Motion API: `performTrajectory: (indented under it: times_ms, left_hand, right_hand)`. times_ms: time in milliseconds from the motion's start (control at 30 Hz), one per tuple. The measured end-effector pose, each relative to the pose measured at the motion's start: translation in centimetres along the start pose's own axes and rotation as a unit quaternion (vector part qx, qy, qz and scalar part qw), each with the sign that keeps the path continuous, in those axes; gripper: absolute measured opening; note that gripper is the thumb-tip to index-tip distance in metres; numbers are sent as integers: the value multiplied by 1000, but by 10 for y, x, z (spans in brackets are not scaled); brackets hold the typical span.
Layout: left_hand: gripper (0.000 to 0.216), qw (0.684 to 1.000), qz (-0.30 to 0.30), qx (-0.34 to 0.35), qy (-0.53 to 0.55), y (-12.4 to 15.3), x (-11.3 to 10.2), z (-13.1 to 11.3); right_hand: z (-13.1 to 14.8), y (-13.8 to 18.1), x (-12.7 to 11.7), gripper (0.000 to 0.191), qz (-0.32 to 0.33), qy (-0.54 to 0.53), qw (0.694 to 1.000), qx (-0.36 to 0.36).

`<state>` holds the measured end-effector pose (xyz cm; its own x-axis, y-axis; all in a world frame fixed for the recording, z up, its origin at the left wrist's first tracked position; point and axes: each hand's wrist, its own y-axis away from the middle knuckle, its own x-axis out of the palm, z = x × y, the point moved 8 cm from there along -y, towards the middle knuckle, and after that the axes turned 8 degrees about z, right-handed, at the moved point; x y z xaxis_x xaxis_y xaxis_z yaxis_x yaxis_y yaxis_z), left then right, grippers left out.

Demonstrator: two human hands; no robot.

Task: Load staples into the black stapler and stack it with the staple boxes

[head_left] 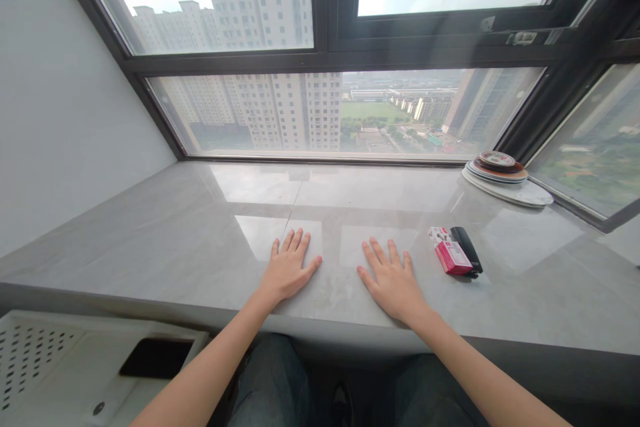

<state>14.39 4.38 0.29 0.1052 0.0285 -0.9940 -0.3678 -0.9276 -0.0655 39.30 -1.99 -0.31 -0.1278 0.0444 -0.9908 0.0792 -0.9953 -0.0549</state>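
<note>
My left hand lies flat on the glossy grey stone sill, fingers spread and holding nothing. To its right, my right hand also rests palm down with its fingers apart, nothing in it. A gap of bare stone separates the two hands. Right of my right hand, a small pink and white box lies on the sill, not touched by either hand. Against the box's right side is a black stapler, partly hidden by it.
At the far right corner stands a stack of plates by the window. A dark window frame runs along the sill's back edge. Below the sill at left is a white perforated plastic piece with a dark phone-like rectangle.
</note>
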Motion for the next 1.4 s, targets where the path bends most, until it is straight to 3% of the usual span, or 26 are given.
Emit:
performTrajectory:
  times_ms: [1400]
  left_hand:
    - [71,1000,5,11,16,5,-12,-2]
  right_hand:
    - [6,1,-8,67,17,-9,999,26]
